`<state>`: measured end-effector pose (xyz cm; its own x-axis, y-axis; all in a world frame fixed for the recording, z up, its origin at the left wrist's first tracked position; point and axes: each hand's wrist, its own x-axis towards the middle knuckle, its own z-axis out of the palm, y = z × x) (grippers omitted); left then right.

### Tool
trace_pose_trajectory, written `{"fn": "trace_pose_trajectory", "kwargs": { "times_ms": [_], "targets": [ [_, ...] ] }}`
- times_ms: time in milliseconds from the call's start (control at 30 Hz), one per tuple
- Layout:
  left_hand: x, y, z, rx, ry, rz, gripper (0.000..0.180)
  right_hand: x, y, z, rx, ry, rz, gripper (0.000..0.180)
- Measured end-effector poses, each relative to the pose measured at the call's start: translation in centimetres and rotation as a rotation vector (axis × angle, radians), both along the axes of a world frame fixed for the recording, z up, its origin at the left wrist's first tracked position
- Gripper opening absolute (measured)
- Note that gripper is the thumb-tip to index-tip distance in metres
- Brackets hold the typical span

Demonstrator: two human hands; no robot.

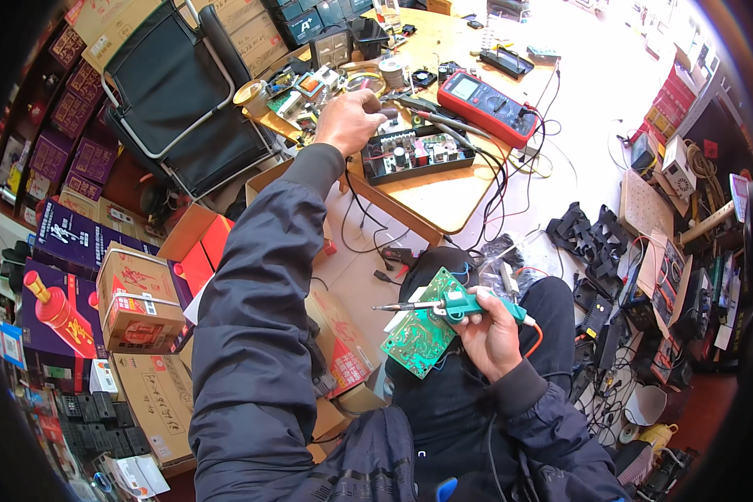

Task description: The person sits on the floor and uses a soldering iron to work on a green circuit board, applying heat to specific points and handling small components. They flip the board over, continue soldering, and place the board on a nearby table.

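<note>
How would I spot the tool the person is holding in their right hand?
Start at the dark-trousered lap below the wooden table. There the right hand grips a teal-handled soldering iron beside a green circuit board; only it has a thin metal tip.

Soldering iron (460, 306): teal-green handle, dark metal tip, orange cord at rear. Circuit board (422, 330): bright green with pale trace pattern. Multimeter (487, 106): red casing, grey screen, black dial. Open power supply board (416, 153): black frame, mixed-colour parts. Worktop (443, 201): pale yellow wood. Folding chair (180, 92): black fabric, white tube frame. Sleeves: dark navy.
</note>
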<state>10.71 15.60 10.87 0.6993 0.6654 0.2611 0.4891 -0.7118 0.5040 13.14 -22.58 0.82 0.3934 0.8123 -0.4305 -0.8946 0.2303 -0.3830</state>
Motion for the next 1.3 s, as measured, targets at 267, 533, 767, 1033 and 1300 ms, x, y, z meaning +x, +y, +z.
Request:
{"fn": "trace_pose_trajectory", "kwargs": {
  "times_ms": [267, 533, 767, 1033, 1300],
  "targets": [
    [0.0, -0.7, -0.6, 0.123, 0.071, -0.044, 0.023, -0.1, 0.0, -0.1, -0.016, -0.017, 0.000, 0.016],
    [-2.8, -1.0, 1.7, 0.095, -0.284, -0.101, 0.023, 0.0, -0.2, 0.1, 0.011, -0.022, 0.015, 0.015],
    [-13.4, -6.5, 6.5, -0.109, -0.612, -0.013, 0.018, 0.3, -0.3, -0.5, 0.018, -0.049, 0.030, 0.017],
    [-32.9, -15.3, 6.6, -0.080, -0.586, 0.475, 0.021, 1.0, -0.3, -0.2, 0.064, -0.067, 0.061, 0.022],
    [-44.0, -26.1, -1.9, -0.321, -0.531, 0.898, 0.025, 1.7, -0.1, -0.3, 0.201, -0.025, 0.187, 0.024]
  ]
}}
